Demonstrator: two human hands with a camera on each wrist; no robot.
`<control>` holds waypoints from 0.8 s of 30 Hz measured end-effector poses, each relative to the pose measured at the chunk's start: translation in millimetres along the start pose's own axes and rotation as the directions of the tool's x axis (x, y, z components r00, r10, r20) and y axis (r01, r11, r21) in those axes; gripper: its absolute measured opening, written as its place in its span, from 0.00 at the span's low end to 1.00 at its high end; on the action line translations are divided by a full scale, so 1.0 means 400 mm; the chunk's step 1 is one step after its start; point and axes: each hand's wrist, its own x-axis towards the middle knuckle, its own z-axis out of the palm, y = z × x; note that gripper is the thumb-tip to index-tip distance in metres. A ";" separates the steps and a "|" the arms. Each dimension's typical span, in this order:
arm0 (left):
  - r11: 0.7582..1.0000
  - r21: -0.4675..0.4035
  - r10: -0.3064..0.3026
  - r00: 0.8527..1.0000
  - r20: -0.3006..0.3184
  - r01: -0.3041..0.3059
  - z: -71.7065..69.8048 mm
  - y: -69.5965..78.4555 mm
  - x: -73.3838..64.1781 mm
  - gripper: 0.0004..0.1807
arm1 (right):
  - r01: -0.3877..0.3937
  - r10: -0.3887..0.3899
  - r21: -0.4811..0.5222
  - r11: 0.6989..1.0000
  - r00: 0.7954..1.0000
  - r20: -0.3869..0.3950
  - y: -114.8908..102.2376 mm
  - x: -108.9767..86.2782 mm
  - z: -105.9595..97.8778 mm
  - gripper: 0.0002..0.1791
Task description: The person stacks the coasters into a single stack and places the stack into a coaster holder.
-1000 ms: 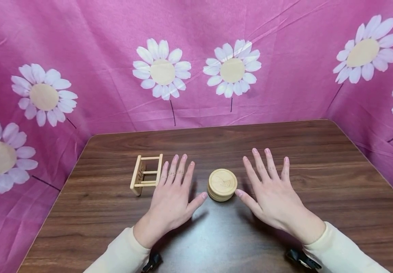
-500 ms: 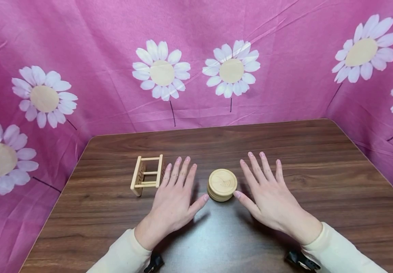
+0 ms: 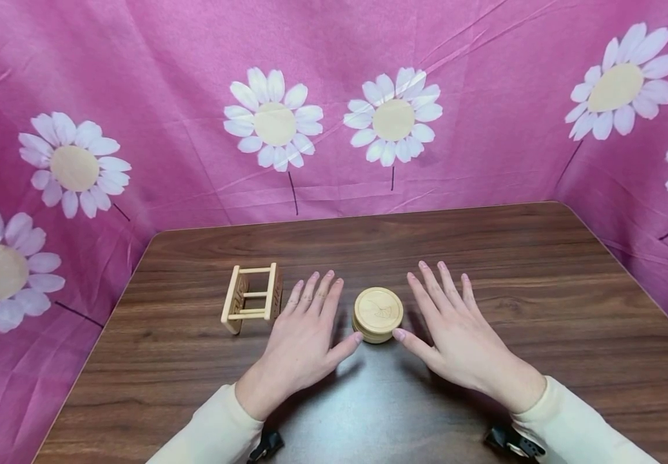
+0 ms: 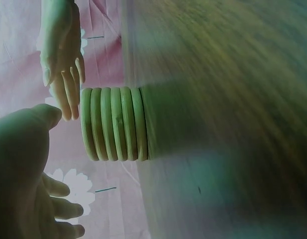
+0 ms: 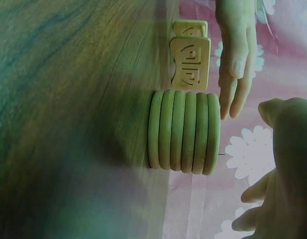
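Note:
A stack of round wooden coasters (image 3: 378, 310) stands on the table between the two hands, with a line drawing on its top disc. Several discs show edge-on in the left wrist view, piled evenly. My left hand (image 3: 305, 335) is held palm down just left of the stack, fingers straight and thumb tip by its front edge. On the other side my right hand (image 3: 461, 335) mirrors it, fingers spread and thumb tip near the stack's front right. Neither hand holds anything. Beside my left fingertips sits a small wooden coaster holder (image 3: 251, 294) with rods and cut-out side panels.
The dark wood-grain table (image 3: 543, 270) reaches back to a pink cloth (image 3: 334, 38) printed with white daisies, which also hangs at both sides. A black strap (image 3: 265, 444) is on the left wrist and another black strap (image 3: 514, 443) on the right.
My left hand has shifted right, away from the coaster holder and closer to the stack. My right hand has drawn slightly left and toward the body. The coasters and holder stay put.

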 end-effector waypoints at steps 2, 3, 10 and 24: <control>1.000 0.005 0.000 1.000 0.006 0.000 0.001 0.003 0.001 0.50 | 0.002 -0.002 0.002 1.000 1.000 0.005 0.001 -0.001 0.002 0.52; 1.000 0.008 0.000 1.000 0.009 0.000 0.001 0.004 0.002 0.50 | 0.004 -0.004 0.002 1.000 1.000 0.006 0.001 -0.001 0.002 0.52; 1.000 0.024 0.004 1.000 0.017 -0.004 0.004 0.011 0.004 0.50 | 0.015 -0.015 -0.001 1.000 1.000 0.003 0.004 -0.004 0.002 0.53; 0.999 0.036 0.019 0.999 0.028 -0.020 0.004 0.019 0.012 0.50 | 0.023 -0.023 0.005 1.000 1.000 -0.006 0.007 -0.008 0.006 0.54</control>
